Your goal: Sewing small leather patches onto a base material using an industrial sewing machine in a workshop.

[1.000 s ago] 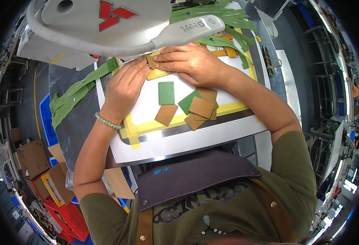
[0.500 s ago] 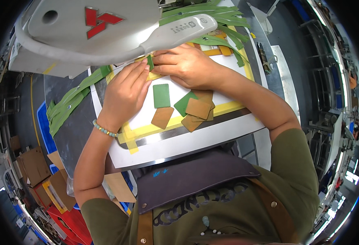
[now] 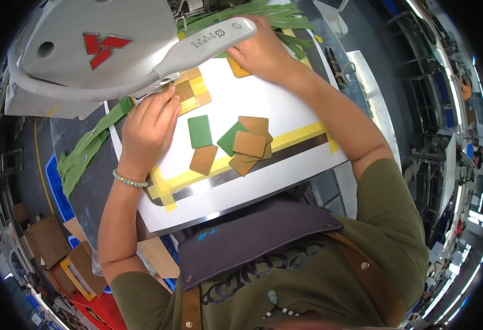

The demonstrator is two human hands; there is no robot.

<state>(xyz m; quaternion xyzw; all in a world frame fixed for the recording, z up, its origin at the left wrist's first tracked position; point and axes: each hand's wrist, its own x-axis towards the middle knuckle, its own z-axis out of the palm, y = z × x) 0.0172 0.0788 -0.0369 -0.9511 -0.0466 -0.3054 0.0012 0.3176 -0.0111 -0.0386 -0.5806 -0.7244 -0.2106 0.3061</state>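
My left hand (image 3: 149, 124) lies by the head of a grey-white sewing machine (image 3: 98, 33), its fingers stretched out together and fingertips beside the machine's metal foot (image 3: 166, 81). Whether a small piece lies under the fingertips is hidden. Long green strips (image 3: 90, 146) with small metal fittings trail off leftward from beside this hand. At the far side, my right hand (image 3: 263, 52) reaches behind the lamp (image 3: 208, 47), near more green strips (image 3: 285, 22). The lamp covers its fingertips, so what they hold is not visible. A yellow-brown piece (image 3: 239, 67) lies below its thumb.
Brown rectangular patches (image 3: 250, 144) overlap a green patch (image 3: 229, 137) on the white tabletop (image 3: 291, 110); another green patch (image 3: 199, 132) touches a brown one (image 3: 203, 160). Yellow tape (image 3: 296, 133) runs along the edge. A tool (image 3: 332, 60) lies at right; cardboard boxes (image 3: 49, 236) stand lower left.
My right hand has left the machine's foot and moved away to the far strips. My left hand stays by the foot; the small green piece between the hands is out of sight. The view has shifted slightly.
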